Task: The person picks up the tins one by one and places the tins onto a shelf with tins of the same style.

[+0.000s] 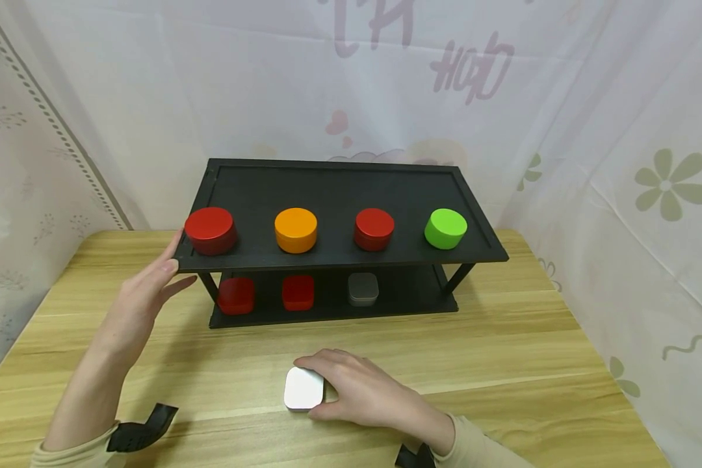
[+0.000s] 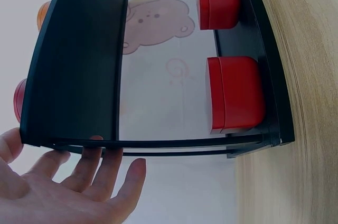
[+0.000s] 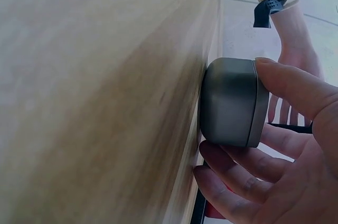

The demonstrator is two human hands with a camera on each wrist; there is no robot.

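Observation:
On the table, my right hand (image 1: 359,390) grips a square silver tin (image 1: 303,389) with rounded corners, thumb on one side and fingers on the other. In the right wrist view the tin (image 3: 229,102) stands on the wood. My left hand (image 1: 143,289) holds the left end of the black two-tier shelf (image 1: 327,185) at its upper board. The left wrist view shows the thumb at the board's edge and the fingers (image 2: 108,174) reaching under it. Two red square tins (image 1: 236,296) and a grey square tin (image 1: 363,288) sit on the lower tier.
On the upper tier stand round tins in a row: a red tin (image 1: 211,231) close to my left hand, an orange tin (image 1: 296,230), another red tin (image 1: 374,229) and a green tin (image 1: 446,228). Behind the wooden table (image 1: 532,351) hangs a printed white cloth (image 1: 257,78).

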